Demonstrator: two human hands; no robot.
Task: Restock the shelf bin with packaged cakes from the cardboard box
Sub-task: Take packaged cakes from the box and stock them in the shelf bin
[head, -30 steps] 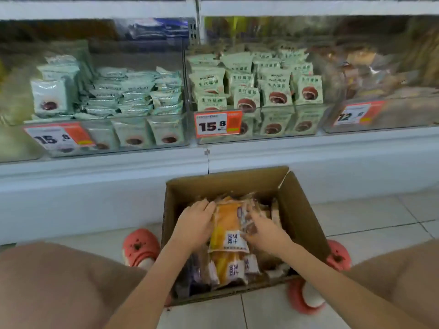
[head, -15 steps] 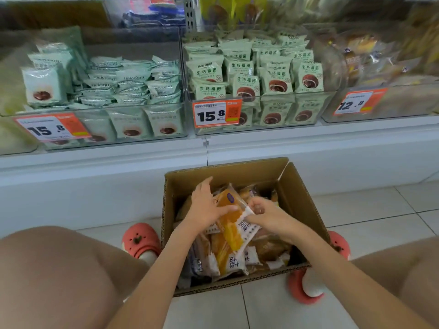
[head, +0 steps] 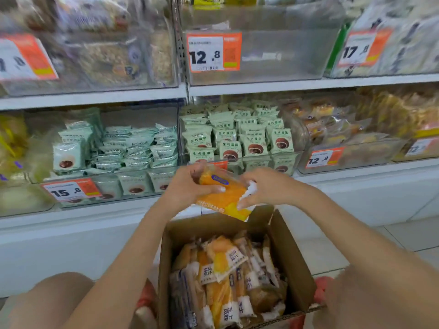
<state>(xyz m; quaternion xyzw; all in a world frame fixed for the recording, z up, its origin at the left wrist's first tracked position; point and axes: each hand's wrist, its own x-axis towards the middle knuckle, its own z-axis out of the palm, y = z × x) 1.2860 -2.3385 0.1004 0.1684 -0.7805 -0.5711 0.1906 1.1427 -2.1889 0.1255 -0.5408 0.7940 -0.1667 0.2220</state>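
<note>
Head view: both hands, left (head: 190,186) and right (head: 259,188), grasp one cake (head: 221,198) above the box (head: 292,264). Advise lifting it level into the empty bin (head: 285,55), label outward.

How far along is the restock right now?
Early. The clear bin tagged 12.8 on the upper shelf looks empty, so nothing visibly done. In hand: left hand and right hand hold an orange cake pack above the cardboard box, which remains nearly full.
</note>
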